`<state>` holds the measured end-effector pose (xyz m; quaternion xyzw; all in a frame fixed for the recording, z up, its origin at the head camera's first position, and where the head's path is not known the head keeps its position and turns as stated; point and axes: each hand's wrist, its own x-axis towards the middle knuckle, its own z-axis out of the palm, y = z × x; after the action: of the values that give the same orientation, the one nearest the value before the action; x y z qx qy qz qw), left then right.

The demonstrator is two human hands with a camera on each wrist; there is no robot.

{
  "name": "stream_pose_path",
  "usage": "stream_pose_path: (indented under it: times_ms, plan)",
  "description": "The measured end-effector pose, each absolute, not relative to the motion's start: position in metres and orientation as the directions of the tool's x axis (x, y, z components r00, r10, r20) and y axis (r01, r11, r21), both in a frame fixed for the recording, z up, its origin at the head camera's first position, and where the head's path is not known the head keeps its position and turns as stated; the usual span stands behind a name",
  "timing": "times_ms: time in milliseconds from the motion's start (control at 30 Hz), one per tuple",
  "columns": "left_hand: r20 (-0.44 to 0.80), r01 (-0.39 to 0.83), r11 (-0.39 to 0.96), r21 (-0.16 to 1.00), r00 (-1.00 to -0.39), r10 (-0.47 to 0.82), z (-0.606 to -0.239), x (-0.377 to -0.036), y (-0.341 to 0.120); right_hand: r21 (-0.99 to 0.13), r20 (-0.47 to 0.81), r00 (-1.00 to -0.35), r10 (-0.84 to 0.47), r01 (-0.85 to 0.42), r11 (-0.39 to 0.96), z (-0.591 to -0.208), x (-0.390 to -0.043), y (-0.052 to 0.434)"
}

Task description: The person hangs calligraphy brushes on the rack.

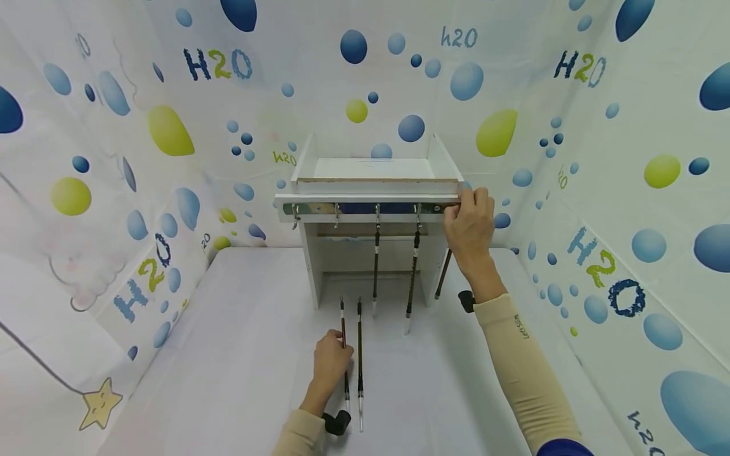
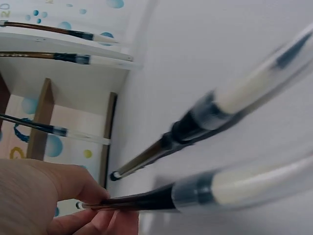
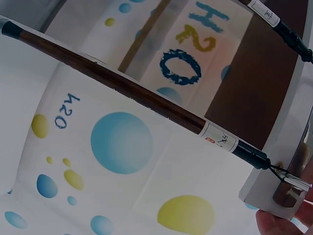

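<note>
My left hand pinches the thin handle of a writing brush low over the white table; its pale tip has a clear cap. Beside it lies a second brush, tip toward me. At the right end of the white rack's rail, my right hand grips the rail with fingers on top. A dark-handled brush hangs by a loop from a hook close to those fingers, partly hidden by the hand in the head view. Two more brushes hang tip-down from the rail.
Bare hooks hang at the rail's left end. The white rack has a tray on top and side panels standing on the table. Patterned sheets with blue and green dots surround the table.
</note>
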<state>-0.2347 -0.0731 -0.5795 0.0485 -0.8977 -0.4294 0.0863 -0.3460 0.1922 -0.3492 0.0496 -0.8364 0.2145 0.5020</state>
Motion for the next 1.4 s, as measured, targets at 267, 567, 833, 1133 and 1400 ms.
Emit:
stream_pose_path:
  times_ms: [267,567,833,1133,1400]
  plan:
    - [0.162,0.006,0.631,0.775,-0.969,-0.189,-0.558,-0.237,-0.078,-0.321,0.844,-0.519,0.133,-0.293,0.9,-0.348,-0.346,0.194]
    - [0.232,0.066,0.626,0.777,-0.955,-0.187,-0.522,-0.234,-0.082,-0.333,0.845,-0.515,0.144,-0.296,0.895,-0.348,-0.345,0.193]
    - [0.284,0.129,0.595,0.793,-0.943,-0.174,-0.493,-0.229,-0.084,-0.323,0.849,-0.509,0.141,-0.29,0.901,-0.349,-0.346,0.194]
    - [0.376,0.203,0.609,0.767,-0.911,-0.17,-0.469,-0.225,-0.086,-0.321,0.85,-0.509,0.135,-0.299,0.898,-0.349,-0.344,0.193]
    - [0.43,0.245,0.623,0.743,-0.888,-0.162,-0.451,-0.222,-0.086,-0.317,0.853,-0.505,0.133,-0.298,0.9,-0.349,-0.344,0.192]
